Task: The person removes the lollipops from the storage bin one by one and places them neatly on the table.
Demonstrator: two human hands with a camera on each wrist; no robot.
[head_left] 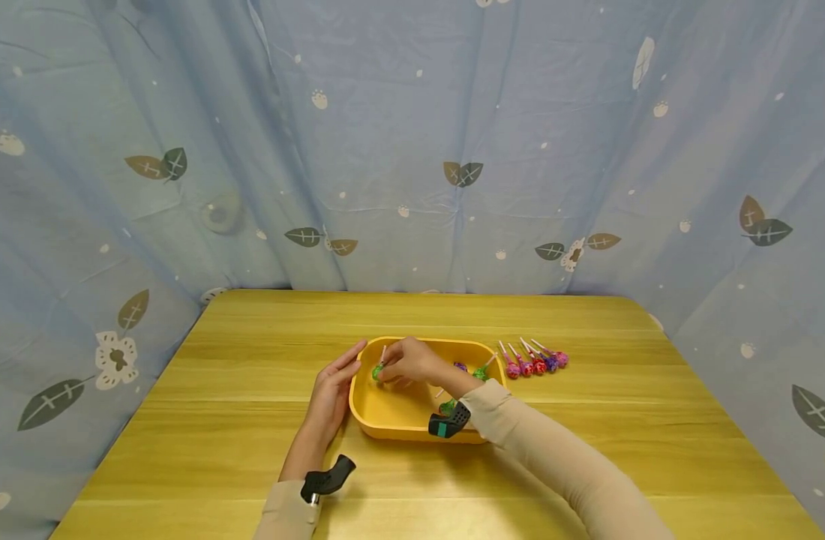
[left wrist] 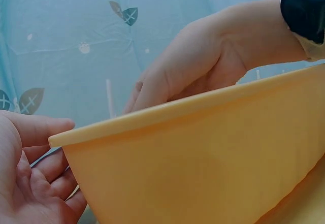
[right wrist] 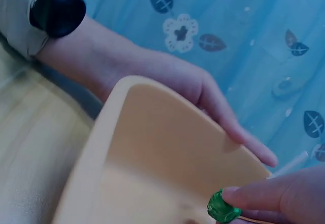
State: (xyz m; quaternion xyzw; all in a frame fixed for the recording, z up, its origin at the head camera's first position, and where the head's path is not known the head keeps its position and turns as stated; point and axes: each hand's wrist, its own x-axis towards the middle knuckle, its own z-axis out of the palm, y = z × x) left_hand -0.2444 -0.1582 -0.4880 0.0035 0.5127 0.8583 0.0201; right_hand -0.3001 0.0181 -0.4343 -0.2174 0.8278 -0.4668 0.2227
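A yellow plastic bin (head_left: 412,433) stands on the wooden table. My left hand (head_left: 328,395) rests against its left end, with the fingers fairly straight along the outer wall and the fingertips at the rim. Inside the left part of the bin, my right hand (head_left: 415,363) pinches a green-wrapped lollipop (right wrist: 223,207) by its candy head. The lollipop's white stick points upward past the rim in the left wrist view. Other lollipops lie in the bin's right half: green ones (head_left: 481,373) and a purple one (head_left: 460,366), partly hidden by my right wrist.
Just right of the bin, several pink, red and purple lollipops (head_left: 538,366) lie in a row on the table (head_left: 237,420), sticks pointing away to the back left. A blue leaf-patterned curtain (head_left: 399,150) hangs behind the table and on both sides.
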